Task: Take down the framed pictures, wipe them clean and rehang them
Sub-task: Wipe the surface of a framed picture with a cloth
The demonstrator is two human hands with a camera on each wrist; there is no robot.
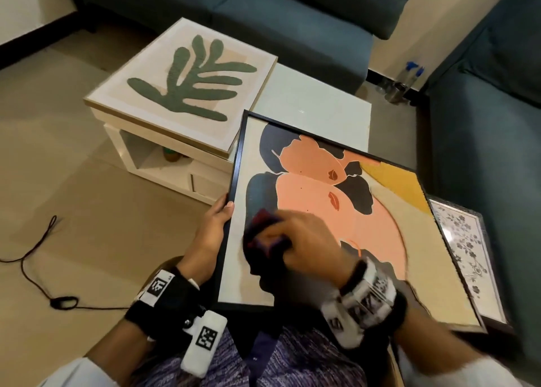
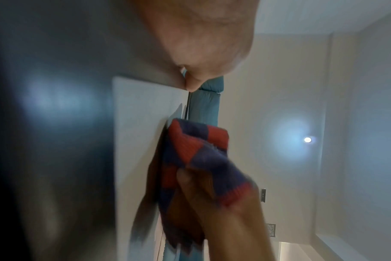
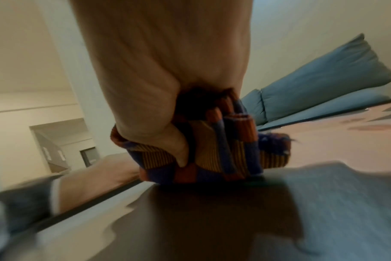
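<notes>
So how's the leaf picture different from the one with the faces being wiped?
The leaf picture has a light frame; the faces picture has a thin black one. The leaf picture lies flat on the white table, untouched; the faces picture is tilted, gripped at its edge by the left hand while the right hand rubs a cloth on it. Both face up.

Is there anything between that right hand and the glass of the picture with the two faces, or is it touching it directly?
Yes: a bunched red and blue cloth sits between the right hand and the black-framed picture. The hand grips the cloth and presses it onto the front. The left hand holds the frame's left edge directly.
</notes>
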